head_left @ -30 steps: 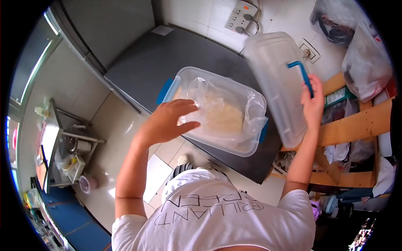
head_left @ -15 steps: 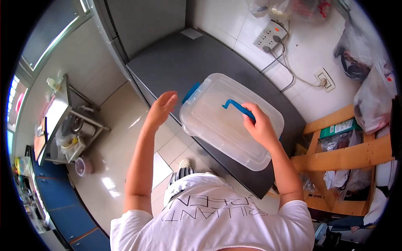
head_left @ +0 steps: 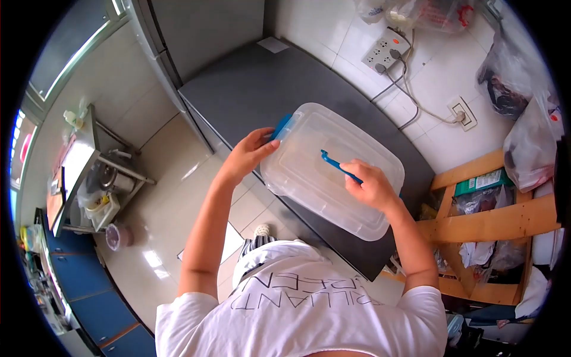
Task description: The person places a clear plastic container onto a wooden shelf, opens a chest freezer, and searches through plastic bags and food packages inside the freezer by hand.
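Note:
A translucent lid covers the plastic box on the dark grey surface. At the box's left end, my left hand touches the blue latch, thumb and fingers apart. My right hand is closed around the blue lid handle, above the right half of the lid. The box's contents are hidden under the lid.
A power strip with cables is on the tiled wall. Plastic bags hang at the right, over a wooden frame. A metal trolley and a small bucket stand at the left.
The lid has come down from the right of the box onto its top, covering the bagged contents. My left hand has moved away from over the box, then right to the blue latch.

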Tool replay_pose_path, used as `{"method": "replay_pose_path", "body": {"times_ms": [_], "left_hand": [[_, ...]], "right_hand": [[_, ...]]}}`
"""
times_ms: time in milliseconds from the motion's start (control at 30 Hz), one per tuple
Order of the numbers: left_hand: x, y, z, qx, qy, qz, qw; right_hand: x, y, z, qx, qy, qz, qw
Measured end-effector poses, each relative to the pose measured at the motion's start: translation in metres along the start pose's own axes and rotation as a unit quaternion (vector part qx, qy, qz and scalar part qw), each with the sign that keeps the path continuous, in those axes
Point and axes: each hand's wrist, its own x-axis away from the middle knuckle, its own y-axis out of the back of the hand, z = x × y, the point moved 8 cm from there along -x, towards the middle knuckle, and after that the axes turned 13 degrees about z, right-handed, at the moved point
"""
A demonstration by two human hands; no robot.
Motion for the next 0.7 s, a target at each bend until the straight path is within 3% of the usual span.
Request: {"method": "replay_pose_path", "body": {"times_ms": [67, 167, 300, 367, 400, 467, 500, 567, 633, 700], "left_hand": [[0.003, -0.007, -0.006, 0.002, -0.052, 0.034, 0.998], [0.005, -0.01, -0.01, -0.005, -0.03, 0.04, 0.999], [0.003, -0.01, -0.005, 0.006, -0.062, 0.038, 0.997], [0.005, -0.01, -0.004, 0.019, -0.065, 0.03, 0.997], [0.006, -0.01, -0.003, 0.019, -0.064, 0.029, 0.997], [0.004, -0.012, -0.002, 0.039, -0.08, 0.044, 0.995], [0.004, -0.013, -0.002, 0.04, -0.081, 0.044, 0.995], [0.006, -0.013, -0.001, 0.023, -0.086, 0.045, 0.995], [0.007, -0.013, -0.003, 0.024, -0.077, 0.045, 0.996], [0.005, -0.016, 0.002, 0.022, -0.066, 0.053, 0.996]], "right_hand": [[0.001, 0.009, -0.002, 0.024, -0.014, -0.01, 1.0], [0.005, -0.001, 0.0, 0.084, 0.021, 0.021, 0.996], [0.007, 0.016, 0.017, 0.049, 0.033, -0.016, 0.998], [0.019, 0.037, 0.022, 0.174, -0.025, -0.066, 0.982], [0.029, 0.037, 0.017, 0.173, -0.025, -0.065, 0.982], [0.074, 0.056, -0.027, 0.046, -0.16, -0.221, 0.961], [0.09, 0.051, -0.038, 0.047, -0.16, -0.219, 0.961], [0.145, 0.04, -0.078, -0.005, -0.285, -0.328, 0.901], [0.171, 0.014, -0.092, -0.066, -0.354, -0.349, 0.865], [0.182, -0.013, -0.088, -0.246, -0.373, -0.418, 0.791]]}}
